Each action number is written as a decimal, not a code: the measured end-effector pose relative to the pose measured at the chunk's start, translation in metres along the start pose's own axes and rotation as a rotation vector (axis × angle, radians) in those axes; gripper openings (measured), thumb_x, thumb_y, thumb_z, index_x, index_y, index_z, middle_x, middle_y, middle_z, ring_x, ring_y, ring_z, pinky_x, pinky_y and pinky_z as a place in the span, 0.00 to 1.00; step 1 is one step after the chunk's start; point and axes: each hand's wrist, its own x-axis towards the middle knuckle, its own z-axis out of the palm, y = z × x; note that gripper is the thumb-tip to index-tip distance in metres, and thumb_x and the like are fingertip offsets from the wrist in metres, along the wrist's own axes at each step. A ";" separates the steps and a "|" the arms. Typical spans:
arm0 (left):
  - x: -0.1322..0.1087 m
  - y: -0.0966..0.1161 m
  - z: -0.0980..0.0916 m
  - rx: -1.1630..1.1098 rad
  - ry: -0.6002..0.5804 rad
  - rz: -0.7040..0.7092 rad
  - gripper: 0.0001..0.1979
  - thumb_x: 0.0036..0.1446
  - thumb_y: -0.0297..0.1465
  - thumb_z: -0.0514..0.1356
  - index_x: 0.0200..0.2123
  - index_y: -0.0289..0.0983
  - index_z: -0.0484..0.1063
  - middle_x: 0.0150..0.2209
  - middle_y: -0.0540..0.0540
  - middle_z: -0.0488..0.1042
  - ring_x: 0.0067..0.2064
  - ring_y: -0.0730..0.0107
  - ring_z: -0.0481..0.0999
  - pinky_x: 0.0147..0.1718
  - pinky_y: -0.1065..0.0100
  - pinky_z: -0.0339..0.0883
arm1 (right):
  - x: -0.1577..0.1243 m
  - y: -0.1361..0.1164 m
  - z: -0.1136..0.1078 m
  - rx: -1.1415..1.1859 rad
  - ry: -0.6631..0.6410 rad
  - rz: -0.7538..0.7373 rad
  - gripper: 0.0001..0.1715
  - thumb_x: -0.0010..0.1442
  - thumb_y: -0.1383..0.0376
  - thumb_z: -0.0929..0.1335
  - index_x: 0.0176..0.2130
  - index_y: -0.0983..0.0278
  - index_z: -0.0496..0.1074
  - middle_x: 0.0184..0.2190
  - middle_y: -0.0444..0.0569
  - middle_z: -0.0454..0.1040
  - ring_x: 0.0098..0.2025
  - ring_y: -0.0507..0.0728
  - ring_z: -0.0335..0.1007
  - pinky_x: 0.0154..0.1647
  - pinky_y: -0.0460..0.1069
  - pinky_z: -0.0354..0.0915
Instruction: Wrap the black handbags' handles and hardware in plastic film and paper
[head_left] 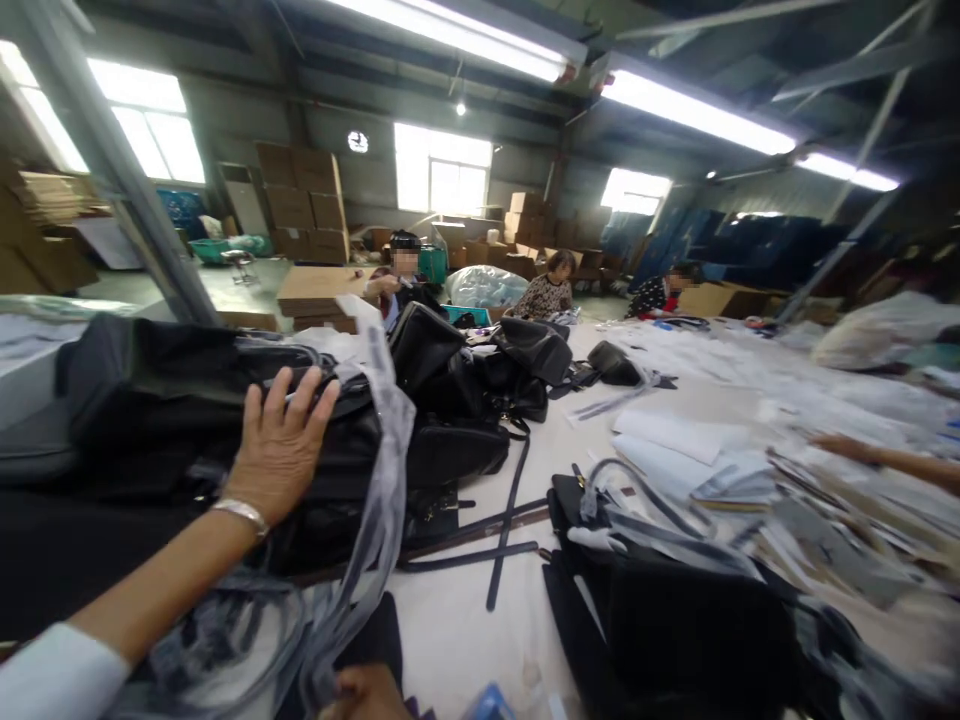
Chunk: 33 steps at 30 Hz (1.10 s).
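Note:
My left hand (281, 450), with a silver bracelet at the wrist, lies with its fingers spread on a pile of black leather bags (172, 400). At the bottom edge, my right hand (367, 695) shows only in part, its fingers curled round the lower end of a strap in clear plastic wrap (386, 440). That strap rises past the left hand and its upper end stands in the air. More plastic-wrapped straps (232, 625) lie coiled below my left forearm. On the right, a black bag (690, 620) with wrapped handles rests on the white table (465, 620).
Loose black straps (510, 520) cross the table's middle. Another person's hand (847, 448) reaches in from the right over papers and wrapped pieces (847, 540). White sheets (675, 440) lie farther back. Several people sit beyond the table, before stacked cartons (304, 200). A metal post (142, 190) stands at left.

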 end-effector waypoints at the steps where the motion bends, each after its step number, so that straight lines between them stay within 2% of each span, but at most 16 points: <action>1: -0.025 -0.006 0.016 -0.012 0.010 -0.171 0.20 0.60 0.29 0.49 0.56 0.30 0.62 0.57 0.35 0.65 0.61 0.53 0.61 0.60 0.42 0.47 | 0.006 0.002 0.007 0.037 0.013 0.045 0.09 0.42 0.61 0.73 0.26 0.62 0.72 0.15 0.36 0.59 0.16 0.49 0.59 0.18 0.44 0.57; 2: -0.057 -0.011 0.033 -0.071 -0.020 -0.315 0.20 0.59 0.32 0.51 0.53 0.29 0.64 0.54 0.34 0.68 0.57 0.53 0.66 0.58 0.46 0.54 | 0.010 0.004 0.012 0.066 0.015 0.073 0.10 0.42 0.60 0.72 0.22 0.64 0.70 0.14 0.36 0.57 0.14 0.47 0.56 0.17 0.43 0.55; 4: -0.129 -0.016 0.065 -0.299 -0.231 -0.540 0.19 0.57 0.38 0.52 0.47 0.31 0.69 0.45 0.36 0.75 0.48 0.55 0.75 0.50 0.56 0.67 | 0.017 0.007 0.017 0.085 -0.024 0.063 0.15 0.42 0.57 0.71 0.20 0.64 0.67 0.14 0.36 0.56 0.14 0.46 0.54 0.17 0.43 0.54; 5: -0.165 -0.014 0.077 -0.431 -0.364 -0.642 0.19 0.57 0.40 0.52 0.44 0.33 0.71 0.43 0.38 0.77 0.47 0.55 0.76 0.48 0.58 0.69 | 0.018 0.008 0.018 0.091 -0.042 0.052 0.16 0.42 0.55 0.71 0.20 0.64 0.67 0.15 0.36 0.57 0.14 0.46 0.55 0.17 0.43 0.55; 6: -0.196 -0.009 0.087 -0.566 -0.459 -0.722 0.20 0.57 0.41 0.52 0.45 0.35 0.71 0.44 0.40 0.77 0.48 0.56 0.76 0.49 0.59 0.69 | 0.019 0.009 0.017 0.095 -0.054 0.042 0.16 0.42 0.54 0.71 0.21 0.64 0.67 0.16 0.37 0.58 0.15 0.46 0.55 0.18 0.43 0.56; 7: -0.221 -0.002 0.094 -0.678 -0.499 -0.780 0.20 0.57 0.42 0.52 0.46 0.36 0.71 0.47 0.40 0.77 0.50 0.57 0.75 0.51 0.59 0.66 | 0.019 0.009 0.017 0.093 -0.059 0.032 0.16 0.42 0.54 0.70 0.23 0.65 0.68 0.16 0.37 0.60 0.15 0.47 0.56 0.18 0.43 0.57; 9: -0.251 0.016 0.102 -0.850 -0.532 -0.794 0.21 0.57 0.41 0.52 0.49 0.38 0.70 0.50 0.42 0.75 0.53 0.58 0.72 0.54 0.60 0.63 | 0.016 0.009 0.015 0.075 -0.034 0.013 0.16 0.44 0.54 0.70 0.27 0.65 0.70 0.18 0.38 0.62 0.17 0.47 0.58 0.20 0.44 0.59; 11: -0.258 0.032 0.105 -0.961 -0.561 -0.777 0.20 0.56 0.40 0.53 0.48 0.39 0.71 0.46 0.44 0.77 0.49 0.58 0.74 0.50 0.62 0.65 | 0.012 0.011 0.013 0.040 0.037 -0.002 0.16 0.50 0.54 0.67 0.33 0.64 0.71 0.17 0.38 0.63 0.18 0.48 0.59 0.22 0.44 0.59; 13: -0.256 0.040 0.107 -1.019 -0.583 -0.780 0.17 0.53 0.40 0.56 0.43 0.39 0.73 0.38 0.46 0.79 0.41 0.60 0.76 0.43 0.65 0.67 | 0.006 0.014 0.011 -0.010 0.147 -0.005 0.17 0.54 0.54 0.64 0.37 0.64 0.69 0.17 0.38 0.62 0.18 0.49 0.59 0.22 0.44 0.58; 16: -0.259 0.036 0.114 -1.016 -0.561 -0.846 0.12 0.51 0.40 0.57 0.32 0.37 0.73 0.30 0.47 0.77 0.35 0.61 0.75 0.38 0.65 0.66 | -0.004 0.022 0.005 -0.101 0.324 0.035 0.19 0.59 0.52 0.59 0.34 0.64 0.66 0.17 0.38 0.61 0.17 0.50 0.59 0.20 0.44 0.57; 18: -0.267 0.028 0.120 -0.991 -0.543 -0.912 0.14 0.53 0.41 0.53 0.29 0.37 0.70 0.28 0.47 0.76 0.32 0.62 0.73 0.35 0.64 0.65 | -0.009 0.025 0.002 -0.162 0.390 0.069 0.20 0.61 0.51 0.56 0.31 0.63 0.64 0.16 0.39 0.60 0.17 0.51 0.58 0.19 0.45 0.57; 21: -0.280 0.018 0.124 -0.977 -0.536 -0.978 0.15 0.55 0.42 0.51 0.29 0.37 0.67 0.27 0.47 0.74 0.29 0.64 0.73 0.32 0.65 0.65 | -0.013 0.024 -0.002 -0.273 0.401 0.062 0.17 0.58 0.52 0.61 0.27 0.62 0.63 0.17 0.40 0.62 0.20 0.52 0.61 0.23 0.45 0.57; 25: -0.297 0.012 0.119 -0.908 -0.536 -0.996 0.13 0.52 0.42 0.54 0.24 0.38 0.64 0.24 0.51 0.69 0.30 0.64 0.72 0.32 0.66 0.64 | -0.012 0.017 -0.010 -0.431 0.375 0.018 0.12 0.53 0.58 0.66 0.24 0.62 0.64 0.21 0.41 0.65 0.27 0.53 0.61 0.29 0.45 0.55; 29: -0.317 0.012 0.113 -0.773 -0.538 -1.010 0.14 0.53 0.43 0.54 0.23 0.40 0.62 0.21 0.54 0.65 0.28 0.66 0.69 0.30 0.67 0.61 | -0.012 0.013 -0.010 -0.519 0.282 0.017 0.10 0.52 0.62 0.68 0.23 0.63 0.66 0.19 0.40 0.66 0.25 0.51 0.60 0.28 0.45 0.52; 33: -0.334 0.011 0.110 -0.705 -0.557 -0.970 0.10 0.54 0.41 0.54 0.28 0.40 0.66 0.27 0.50 0.70 0.34 0.62 0.72 0.36 0.65 0.64 | -0.013 0.014 -0.006 -0.563 0.240 0.033 0.08 0.52 0.65 0.68 0.23 0.64 0.69 0.18 0.39 0.67 0.23 0.51 0.62 0.25 0.44 0.51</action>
